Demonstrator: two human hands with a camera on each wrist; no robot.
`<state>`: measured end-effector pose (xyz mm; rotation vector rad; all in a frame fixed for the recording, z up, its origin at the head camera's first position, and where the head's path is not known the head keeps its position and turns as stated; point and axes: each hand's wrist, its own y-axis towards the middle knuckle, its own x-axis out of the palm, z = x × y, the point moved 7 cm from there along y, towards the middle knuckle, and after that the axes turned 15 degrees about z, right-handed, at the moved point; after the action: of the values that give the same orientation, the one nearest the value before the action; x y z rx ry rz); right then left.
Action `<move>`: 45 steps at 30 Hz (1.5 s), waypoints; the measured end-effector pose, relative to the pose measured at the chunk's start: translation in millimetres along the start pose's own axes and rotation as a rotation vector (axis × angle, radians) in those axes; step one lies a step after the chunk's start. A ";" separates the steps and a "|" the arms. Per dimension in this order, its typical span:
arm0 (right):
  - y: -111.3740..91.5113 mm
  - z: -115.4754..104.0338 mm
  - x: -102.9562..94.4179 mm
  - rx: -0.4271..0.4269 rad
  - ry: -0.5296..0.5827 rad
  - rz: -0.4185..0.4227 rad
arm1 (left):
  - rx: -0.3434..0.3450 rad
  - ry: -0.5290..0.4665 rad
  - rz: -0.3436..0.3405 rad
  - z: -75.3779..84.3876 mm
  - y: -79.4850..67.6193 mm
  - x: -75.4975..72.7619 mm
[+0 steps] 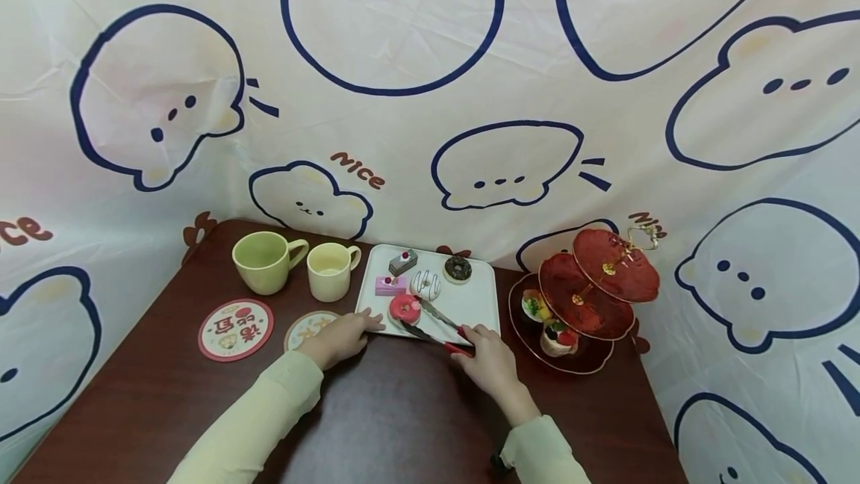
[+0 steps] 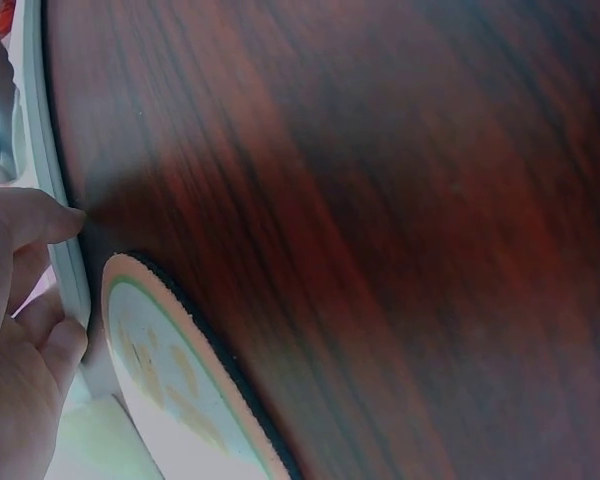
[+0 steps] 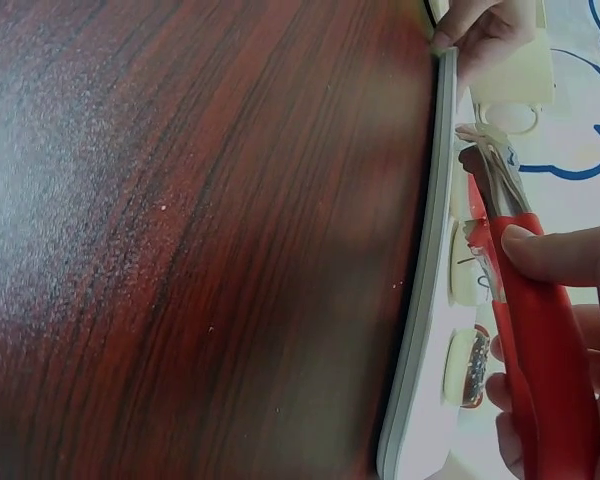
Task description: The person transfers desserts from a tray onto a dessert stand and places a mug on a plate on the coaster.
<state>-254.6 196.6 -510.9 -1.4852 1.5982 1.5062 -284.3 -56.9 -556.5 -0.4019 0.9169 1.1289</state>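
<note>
My right hand (image 1: 489, 364) grips the red handles of a pair of tongs (image 3: 545, 350). The metal arms of the tongs are spread, with their tips at either side of a pink-iced doughnut (image 1: 405, 308) on a white tray (image 1: 477, 312). At the tray's front left corner, my left hand (image 1: 344, 338) holds the rim between thumb and fingers; the left wrist view shows the fingertips (image 2: 65, 222) at that edge. Beside the pink doughnut lie a white striped doughnut (image 1: 425, 285) and a pink cake slice (image 1: 390, 286). Farther back are a grey cake slice (image 1: 403, 263) and a chocolate doughnut (image 1: 457, 269).
To the left stand a large green cup (image 1: 262, 264) and a smaller cream mug (image 1: 328, 272), with a red-rimmed coaster (image 1: 235, 330) and a tan-rimmed coaster (image 2: 170, 375) before them. A three-tier red stand (image 1: 584, 297) on the right bears two small fruit-topped cakes on its bottom tier.
</note>
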 end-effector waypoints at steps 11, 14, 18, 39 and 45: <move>-2.6 1.4 -7.2 0.007 0.007 0.017 | 0.040 0.033 0.016 1.0 -0.3 0.6; -1.1 2.6 -12.5 0.009 0.000 0.030 | 0.037 0.028 0.014 1.9 -0.2 0.5; 0.7 4.3 -19.6 0.020 -0.004 0.037 | 0.035 0.030 0.014 2.6 0.2 0.4; 2.9 15.2 -61.1 0.065 -0.024 0.069 | 0.055 0.070 0.049 5.7 3.6 -4.1; 4.1 17.6 -75.9 0.081 -0.044 0.079 | 0.047 0.086 0.051 4.0 3.3 -2.4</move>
<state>-241.8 239.7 -447.1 -1.3500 1.6897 1.4876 -285.9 -54.2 -551.7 -0.3930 1.0316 1.1413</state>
